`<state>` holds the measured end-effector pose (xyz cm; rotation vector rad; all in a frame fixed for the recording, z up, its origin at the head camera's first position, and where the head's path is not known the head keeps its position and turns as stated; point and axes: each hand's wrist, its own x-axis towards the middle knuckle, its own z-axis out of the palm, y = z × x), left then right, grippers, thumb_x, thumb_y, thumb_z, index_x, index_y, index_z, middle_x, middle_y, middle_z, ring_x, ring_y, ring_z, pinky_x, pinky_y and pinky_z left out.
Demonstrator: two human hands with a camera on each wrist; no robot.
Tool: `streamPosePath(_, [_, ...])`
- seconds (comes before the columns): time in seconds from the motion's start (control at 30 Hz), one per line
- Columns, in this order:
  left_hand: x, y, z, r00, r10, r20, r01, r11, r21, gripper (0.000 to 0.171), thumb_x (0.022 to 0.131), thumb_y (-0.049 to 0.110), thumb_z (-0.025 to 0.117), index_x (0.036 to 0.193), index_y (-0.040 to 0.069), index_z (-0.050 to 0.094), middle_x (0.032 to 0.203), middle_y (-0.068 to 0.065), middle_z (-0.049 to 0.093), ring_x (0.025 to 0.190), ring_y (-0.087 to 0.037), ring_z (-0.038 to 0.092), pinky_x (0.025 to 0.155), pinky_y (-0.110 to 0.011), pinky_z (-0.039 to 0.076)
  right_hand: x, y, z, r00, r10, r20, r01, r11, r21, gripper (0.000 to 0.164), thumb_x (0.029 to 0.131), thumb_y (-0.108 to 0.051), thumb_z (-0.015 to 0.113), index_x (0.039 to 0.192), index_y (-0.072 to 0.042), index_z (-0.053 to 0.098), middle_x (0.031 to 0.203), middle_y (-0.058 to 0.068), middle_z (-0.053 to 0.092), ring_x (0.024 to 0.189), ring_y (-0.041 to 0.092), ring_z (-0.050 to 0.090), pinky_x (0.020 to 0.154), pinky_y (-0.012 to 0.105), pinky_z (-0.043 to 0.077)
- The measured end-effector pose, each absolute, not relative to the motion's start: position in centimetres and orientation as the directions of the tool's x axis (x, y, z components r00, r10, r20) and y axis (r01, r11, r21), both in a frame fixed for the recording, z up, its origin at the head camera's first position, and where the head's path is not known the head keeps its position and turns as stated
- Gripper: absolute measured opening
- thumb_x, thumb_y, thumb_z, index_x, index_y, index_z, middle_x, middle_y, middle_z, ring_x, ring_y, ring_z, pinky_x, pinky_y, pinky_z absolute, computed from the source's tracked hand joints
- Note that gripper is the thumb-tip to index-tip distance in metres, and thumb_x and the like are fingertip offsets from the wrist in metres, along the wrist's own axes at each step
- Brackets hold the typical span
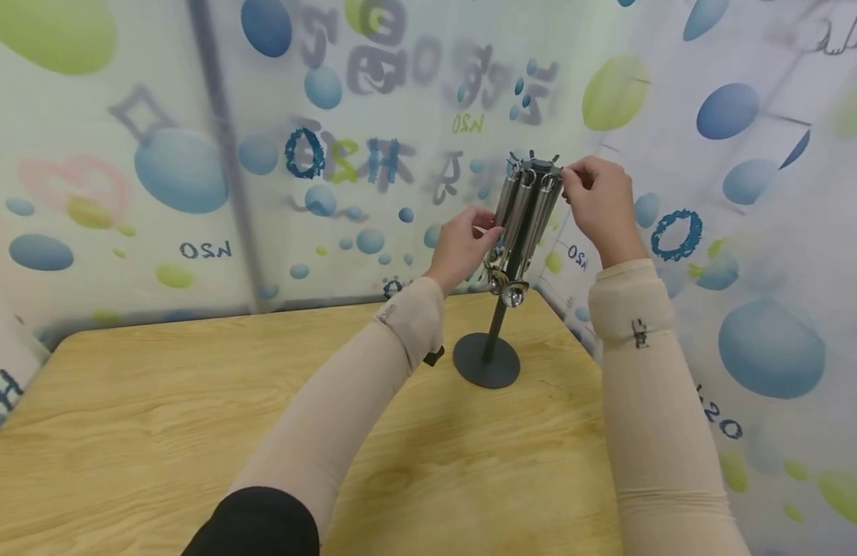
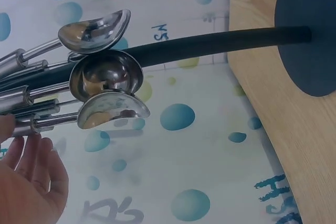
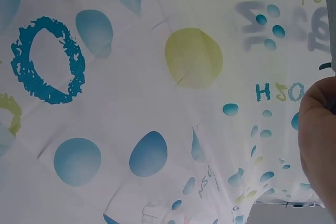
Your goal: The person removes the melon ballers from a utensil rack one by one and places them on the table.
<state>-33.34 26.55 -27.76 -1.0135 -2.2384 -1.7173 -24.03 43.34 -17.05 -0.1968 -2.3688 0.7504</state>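
Observation:
A dark utensil stand (image 1: 499, 320) rises from a round base, its hooked top hung with several shiny metal scoops (image 1: 515, 293). My left hand (image 1: 462, 245) holds one handle low down on the left side of the bunch. In the left wrist view, the left hand's fingers (image 2: 41, 169) lie under the handle of the lowest scoop (image 2: 113, 111), with the thumb at the frame's edge. At the top right of the stand, my right hand (image 1: 601, 202) is curled, thumb and forefinger pinching at a hook. The right wrist view shows only part of this hand (image 3: 321, 140).
The stand's round base (image 1: 486, 371) is on a wooden table (image 1: 192, 417), near its back right corner. Patterned curtains (image 1: 373, 201) with blue and green dots close in the back and right side, right behind the stand.

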Motion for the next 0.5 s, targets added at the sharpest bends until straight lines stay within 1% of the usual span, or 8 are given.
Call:
streamPosePath(0.13, [-33.13,26.8,-27.48,-0.764,0.426,0.484,0.581,0.131,0.803,0.032,0.104,0.025,0.062,0.132,0.011,0.061,0.12,-0.002,0.068,0.102,-0.015,0.064,0.086,-0.03,0.054,-24.02,43.36,-16.97,-0.785,0.323,0.529,-0.041,0.825,-0.564,0.035,0.108,-0.028,0.049,0.12,-0.001,0.067,0.098,0.009,0.063,0.084,0.016,0.055,0.075,0.028,0.046])
streamPosePath(0.2, [-32.96,26.89,-27.32,-0.769,0.429,0.474,0.573,0.134,0.808,0.032,0.104,0.024,0.062,0.133,0.012,0.06,0.118,-0.002,0.069,0.102,-0.015,0.065,0.086,-0.03,0.054,-23.97,43.4,-16.97,-0.783,0.326,0.53,-0.035,0.828,-0.56,0.035,0.108,-0.028,0.049,0.12,-0.001,0.067,0.098,0.009,0.063,0.083,0.016,0.055,0.074,0.027,0.046])
streamPosePath(0.33, [-32.74,26.95,-27.15,-0.769,0.43,0.474,0.571,0.127,0.811,0.035,0.103,0.022,0.064,0.137,0.012,0.059,0.112,-0.003,0.071,0.096,-0.015,0.066,0.081,-0.03,0.055,-23.95,43.52,-17.01,-0.775,0.328,0.54,-0.029,0.835,-0.549,0.035,0.108,-0.027,0.049,0.12,-0.001,0.068,0.099,0.01,0.065,0.083,0.016,0.055,0.073,0.027,0.046])
streamPosePath(0.5, [-32.77,26.85,-27.25,-0.761,0.422,0.493,0.581,0.104,0.808,0.039,0.102,0.02,0.065,0.14,0.014,0.06,0.106,-0.004,0.071,0.088,-0.015,0.067,0.073,-0.03,0.056,-23.96,43.51,-17.08,-0.775,0.328,0.54,-0.035,0.832,-0.554,0.035,0.108,-0.028,0.049,0.12,-0.001,0.068,0.1,0.01,0.065,0.084,0.015,0.056,0.075,0.027,0.046])
